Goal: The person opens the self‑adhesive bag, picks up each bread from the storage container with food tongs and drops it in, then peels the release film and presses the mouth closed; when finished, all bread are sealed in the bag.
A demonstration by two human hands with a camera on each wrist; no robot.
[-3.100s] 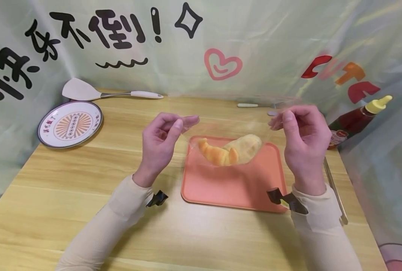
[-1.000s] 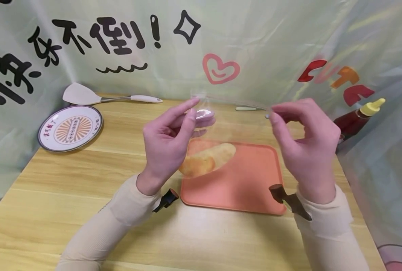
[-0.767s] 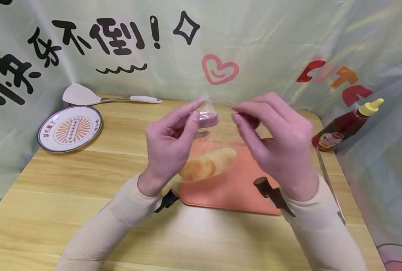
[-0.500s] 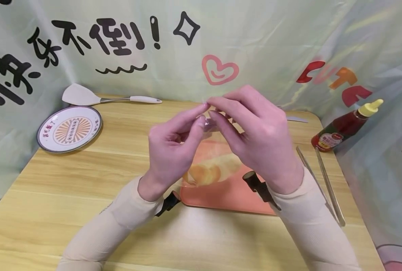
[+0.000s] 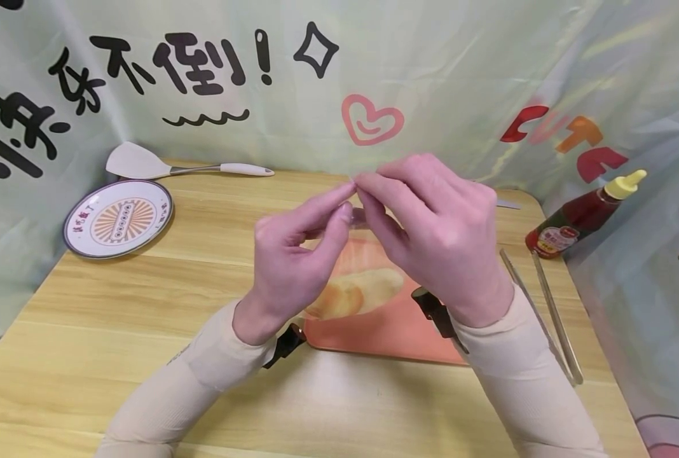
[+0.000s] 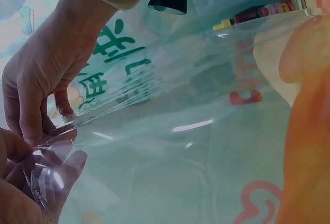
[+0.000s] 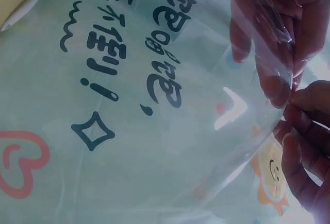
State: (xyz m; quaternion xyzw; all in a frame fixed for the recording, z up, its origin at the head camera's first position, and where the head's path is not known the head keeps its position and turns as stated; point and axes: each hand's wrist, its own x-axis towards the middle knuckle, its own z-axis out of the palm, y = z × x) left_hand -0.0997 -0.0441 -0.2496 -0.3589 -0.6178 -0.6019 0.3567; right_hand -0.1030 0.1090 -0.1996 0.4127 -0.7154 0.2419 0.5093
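A clear plastic bag (image 6: 170, 105) hangs from both hands, its top edge gathered between their fingertips. Low inside it lie a croissant (image 5: 339, 302) and a pale, long bread roll (image 5: 382, 285). My left hand (image 5: 296, 261) pinches the bag's mouth from the left, with some fingers behind the film. Close against it, my right hand (image 5: 439, 235) pinches the same edge, and the fingertips of both hands meet. Below them is a coral-pink tray (image 5: 385, 340), partly covered by the bag and right hand. The film is so see-through that its outline is hard to follow in the head view.
At the left stand a white patterned plate (image 5: 119, 219) and, behind it, a white spatula (image 5: 191, 168). On the right are a sauce bottle (image 5: 582, 219) with yellow cap, metal tongs (image 5: 557, 318) and part of a flat blade (image 5: 508, 203). A printed cloth backdrop (image 5: 459, 83) encloses the table.
My right hand has moved left from the bag's far side until it meets my left hand, drawing the mouth together. The breads in the bag shifted left and lower in view.
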